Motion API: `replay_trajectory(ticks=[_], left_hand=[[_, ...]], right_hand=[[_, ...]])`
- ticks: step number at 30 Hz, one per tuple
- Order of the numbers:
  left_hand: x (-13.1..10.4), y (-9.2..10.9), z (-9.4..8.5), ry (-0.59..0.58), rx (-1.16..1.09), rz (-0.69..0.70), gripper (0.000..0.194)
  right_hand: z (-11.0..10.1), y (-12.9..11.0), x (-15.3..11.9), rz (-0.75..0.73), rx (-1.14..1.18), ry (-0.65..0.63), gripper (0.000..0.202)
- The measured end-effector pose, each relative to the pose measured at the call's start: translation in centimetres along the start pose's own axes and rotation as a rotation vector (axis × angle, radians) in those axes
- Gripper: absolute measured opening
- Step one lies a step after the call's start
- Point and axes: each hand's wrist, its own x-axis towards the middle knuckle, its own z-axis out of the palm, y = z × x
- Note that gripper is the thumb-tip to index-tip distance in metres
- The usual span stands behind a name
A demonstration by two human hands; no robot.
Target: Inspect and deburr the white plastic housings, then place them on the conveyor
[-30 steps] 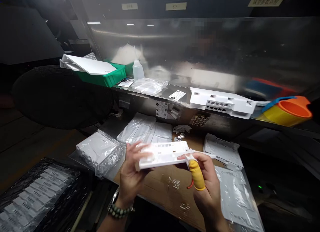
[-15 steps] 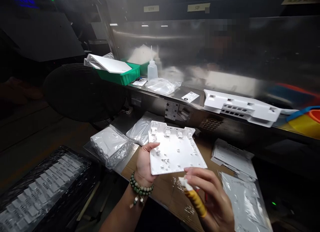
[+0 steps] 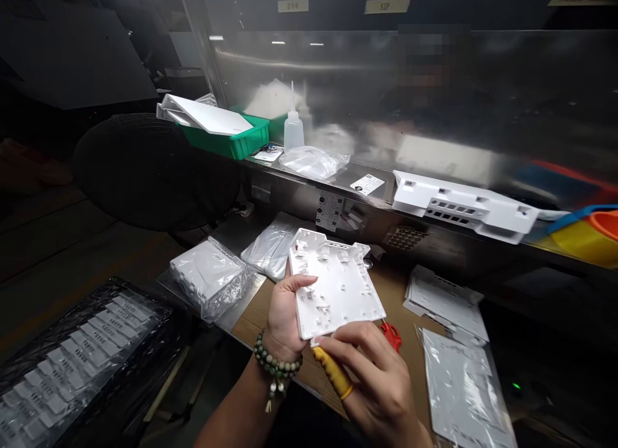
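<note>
The right hand (image 3: 381,377) has slid along the near edge of the white panel (image 3: 340,287), from about five o'clock half a second ago to seven o'clock now. The left hand (image 3: 282,316) grips the panel at its eight o'clock side, thumb over the face, holding it tilted above the tabletop (image 3: 261,309). The right fingertips and yellow-wrapped thumb (image 3: 333,373) are drawn together at the near rim; whether they pinch it cannot be told.

Around the panel, a red handle (image 3: 391,336) shows at four o'clock, stacked white panels (image 3: 447,300) lie at three, and a bagged white stack (image 3: 210,274) sits at nine. On the shelf, a squeeze bottle (image 3: 293,134) stands at eleven o'clock and a slotted white part (image 3: 463,206) rests at two.
</note>
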Motion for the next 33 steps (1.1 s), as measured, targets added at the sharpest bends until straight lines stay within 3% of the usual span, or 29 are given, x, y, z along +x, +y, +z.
replay_trajectory(ticks=[4, 7, 11, 14, 18, 22, 24, 27, 30, 33], left_hand=[[0.0, -0.5, -0.1, -0.009, 0.061, 0.144, 0.079], [-0.1, -0.9, -0.3, 0.021, 0.091, 0.223, 0.084], [0.2, -0.4, -0.9, 0.038, 0.035, 0.101, 0.079], [0.3, 0.0, -1.2, 0.01, 0.009, 0.071, 0.077], [0.2, 0.0, -1.1, -0.013, 0.01, 0.03, 0.076], [0.1, 0.0, -1.2, 0.011, 0.04, 0.083, 0.077], [0.2, 0.5, -1.5, 0.03, 0.045, 0.081, 0.08], [0.0, 1.9, -2.2, 0.089, 0.043, 0.063, 0.083], [-0.3, 3.5, -3.0, 0.134, 0.033, 0.117, 0.087], [-0.6, 4.7, -4.2, 0.106, 0.026, 0.153, 0.092]], right_hand=[[0.9, -0.3, 0.5, 0.007, 0.006, 0.062, 0.027], [1.6, -0.1, 0.3, -0.016, 0.004, 0.029, 0.028], [0.3, 0.3, -0.2, -0.004, -0.025, -0.041, 0.022], [-0.8, 0.2, 0.0, 0.054, -0.042, -0.025, 0.019], [0.5, -0.6, 0.7, 0.055, -0.02, 0.048, 0.023], [1.6, -0.5, 0.5, 0.012, -0.054, 0.003, 0.02], [0.4, 0.3, -0.4, 0.032, -0.083, -0.026, 0.02], [-3.1, 2.5, -2.4, 0.171, -0.11, 0.015, 0.023], [-6.6, 5.2, -4.6, 0.392, -0.202, 0.192, 0.026], [-8.1, 6.7, -6.0, 0.546, -0.247, 0.339, 0.03]])
